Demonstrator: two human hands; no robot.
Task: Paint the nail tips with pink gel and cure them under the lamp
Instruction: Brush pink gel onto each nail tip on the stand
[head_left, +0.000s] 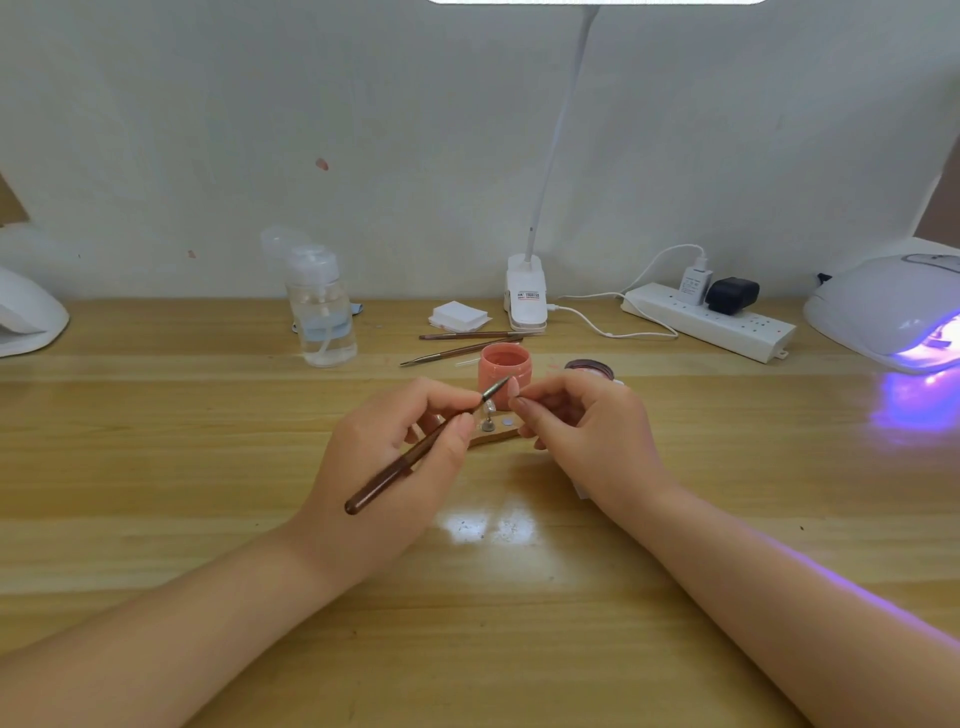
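Observation:
My left hand (395, 457) grips a brown-handled gel brush (415, 452), its metal ferrule and tip pointing up to the right. My right hand (576, 431) pinches a small pale nail tip (513, 387) on a stand, right at the brush tip. Behind the hands stands an open pot of pink gel (504, 370). Its dark lid (589, 370) lies to the right. A wooden nail-tip holder (493, 434) with another mounted tip (488, 413) sits on the desk between my hands. The curing lamp (893, 312) glows violet at the far right.
Two spare brushes (467, 348), a stack of white wipes (460, 317), a clear pump bottle (322, 312), a clip desk lamp (527, 296), and a power strip (711, 322) with cables line the back of the wooden desk (208, 467). A white device (26, 317) sits at far left.

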